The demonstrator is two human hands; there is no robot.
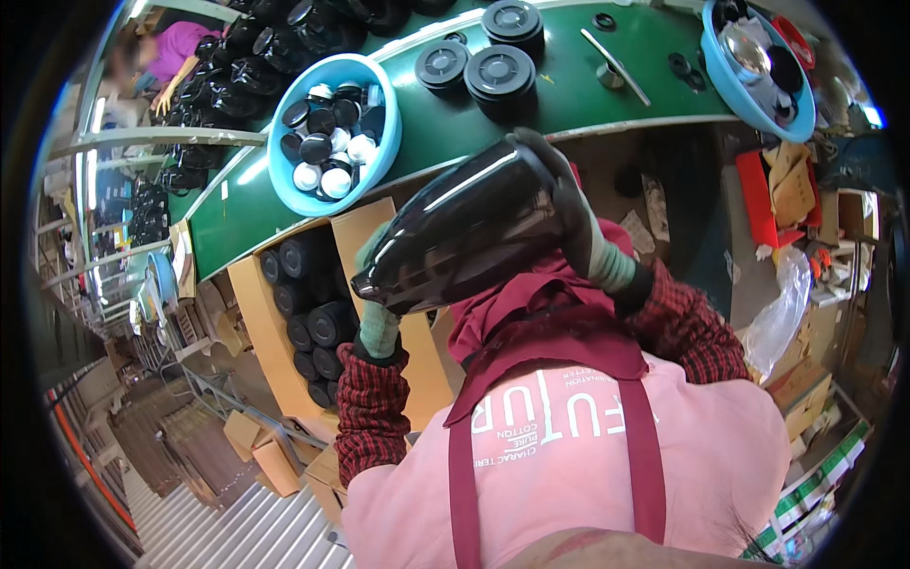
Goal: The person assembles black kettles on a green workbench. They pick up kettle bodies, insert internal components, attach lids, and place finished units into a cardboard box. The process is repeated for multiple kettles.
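Note:
A glossy black jug body lies tilted between my gloved hands, in front of the green workbench. Its narrower end, with a small spout-like tip, points to the lower left. My left hand, in a green glove, is closed around that narrower end, and most of its palm and fingers are hidden behind the jug. My right hand, in a grey and green glove, grips the wide end, with its fingers curled over the rim. Beyond the jug, several round black lids stand in stacks on the bench.
A blue basin of black and white caps sits on the green workbench. Another blue basin stands at right. Below the bench are a carton of black cylinders and a red bin. A co-worker is at far left, near black jugs.

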